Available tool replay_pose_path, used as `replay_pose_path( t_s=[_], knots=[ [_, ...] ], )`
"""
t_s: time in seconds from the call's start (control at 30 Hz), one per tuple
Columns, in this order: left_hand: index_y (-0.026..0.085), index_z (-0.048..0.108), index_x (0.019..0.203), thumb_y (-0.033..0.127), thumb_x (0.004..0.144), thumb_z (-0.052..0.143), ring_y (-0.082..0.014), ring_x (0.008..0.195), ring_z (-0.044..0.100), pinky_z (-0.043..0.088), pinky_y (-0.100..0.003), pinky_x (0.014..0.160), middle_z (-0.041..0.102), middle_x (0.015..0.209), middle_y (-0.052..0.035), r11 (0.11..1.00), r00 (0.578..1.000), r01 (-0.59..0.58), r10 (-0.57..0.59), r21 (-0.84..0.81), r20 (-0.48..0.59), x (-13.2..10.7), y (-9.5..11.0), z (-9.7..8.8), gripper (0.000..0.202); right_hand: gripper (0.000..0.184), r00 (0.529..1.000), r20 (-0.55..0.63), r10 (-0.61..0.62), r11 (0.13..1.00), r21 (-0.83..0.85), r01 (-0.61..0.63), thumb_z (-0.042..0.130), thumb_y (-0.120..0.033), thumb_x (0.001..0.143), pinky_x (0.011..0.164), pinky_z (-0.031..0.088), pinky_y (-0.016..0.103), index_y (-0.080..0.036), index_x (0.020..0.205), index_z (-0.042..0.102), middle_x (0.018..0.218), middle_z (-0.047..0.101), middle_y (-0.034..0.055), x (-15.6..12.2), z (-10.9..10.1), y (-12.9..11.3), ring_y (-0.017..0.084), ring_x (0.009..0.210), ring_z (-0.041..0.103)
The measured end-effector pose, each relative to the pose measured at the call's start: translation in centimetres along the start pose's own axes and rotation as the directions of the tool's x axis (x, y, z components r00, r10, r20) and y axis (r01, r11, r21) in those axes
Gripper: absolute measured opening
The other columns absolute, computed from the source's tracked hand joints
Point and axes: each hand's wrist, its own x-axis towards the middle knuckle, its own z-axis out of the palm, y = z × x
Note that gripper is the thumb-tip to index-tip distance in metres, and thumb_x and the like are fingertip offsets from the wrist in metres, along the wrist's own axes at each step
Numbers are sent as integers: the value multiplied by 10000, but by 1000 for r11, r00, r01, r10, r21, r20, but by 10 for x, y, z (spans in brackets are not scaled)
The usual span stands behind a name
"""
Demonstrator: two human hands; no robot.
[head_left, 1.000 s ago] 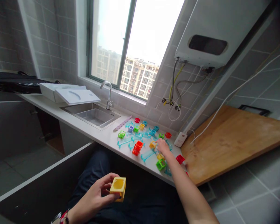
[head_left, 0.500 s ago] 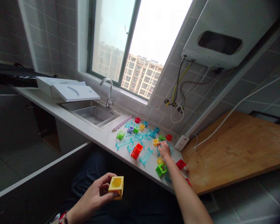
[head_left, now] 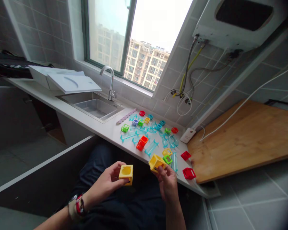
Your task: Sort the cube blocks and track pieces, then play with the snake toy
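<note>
My left hand (head_left: 110, 182) is closed around a yellow plastic cube (head_left: 126, 174) with a round hole in its top, held over my lap. My right hand (head_left: 167, 180) grips a second yellow cube (head_left: 156, 162), tilted, just in front of the counter's edge. The two cubes are a hand's width apart. Behind them on the white counter (head_left: 105, 131) lie several small coloured cubes, among them an orange one (head_left: 141, 143) and a green one (head_left: 167, 159), and several clear blue connector pieces (head_left: 151, 148).
A steel sink (head_left: 92, 109) with a tap (head_left: 110, 82) sits left of the toys. White boxes (head_left: 62, 81) lie at the far left. A wooden board (head_left: 240, 140) lies to the right, with a white adapter (head_left: 188, 135) and cables. A water heater (head_left: 240, 22) hangs above.
My right hand has come back from the pile on the counter with a yellow cube and now holds it near my left hand's cube. The view has tilted down.
</note>
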Motion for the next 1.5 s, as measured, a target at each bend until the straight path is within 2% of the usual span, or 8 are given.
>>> replay_pose_path(
  t_s=[0.1,0.2,0.4,0.53,0.8,1.0,1.3,1.5],
  knots=[
    [185,552,1114,361,811,790,-191,933,660,539,-325,850,675,1020,-37,997,1000,16,-15,-77,26,0,2,6,423,311,1000,20,16,1000,-14,-16,795,-421,811,751,600,336,-212,898,581,847,675,14,-36,14,7,186,785,669],
    [174,559,1087,377,788,811,-197,924,671,537,-316,828,687,1007,-46,994,999,38,-37,-102,18,-3,4,12,440,357,999,40,5,999,-39,-3,800,-400,809,698,592,298,-236,959,522,879,673,9,-50,20,4,180,779,669],
    [174,563,1115,381,820,796,-224,973,705,534,-341,880,724,1036,-71,988,997,80,-77,-131,23,-12,5,14,429,575,1000,19,6,999,-36,-5,803,-408,805,726,601,317,-265,1247,465,1004,697,29,-55,20,-10,200,838,696],
    [173,559,1079,383,783,823,-225,950,710,539,-348,871,728,1007,-61,989,997,76,-76,-124,5,-14,7,19,449,522,998,57,11,996,-93,-6,796,-408,813,742,610,330,-217,1240,564,1051,704,70,-59,28,-8,229,903,702],
    [175,534,1034,390,777,827,-181,878,692,528,-297,811,710,984,-37,985,998,65,-65,-157,6,-13,-2,28,445,550,994,90,55,993,-109,-45,769,-408,846,835,606,370,-198,1323,592,1178,710,111,-65,45,5,272,1025,701],
    [193,522,1058,344,787,826,-131,791,623,492,-235,718,637,897,19,1000,1000,-3,3,3,-20,-16,-2,26,434,604,990,132,49,991,-126,-32,799,-411,824,839,602,383,-206,1353,590,1185,713,111,-67,42,15,275,1013,702],
    [202,526,1080,288,776,834,-159,824,613,499,-252,719,637,934,-6,981,996,-87,82,173,34,-23,24,31,441,619,977,211,36,997,-69,-22,800,-391,837,936,569,399,-257,1395,569,1327,664,117,-70,38,11,307,1175,653],
    [212,559,1099,295,784,826,-178,835,636,515,-261,732,676,951,-14,968,997,-83,79,236,25,-22,19,28,421,577,969,248,18,993,-116,11,799,-414,836,1001,532,432,-260,1353,595,1356,648,121,-66,34,12,314,1210,632]
  ],
)
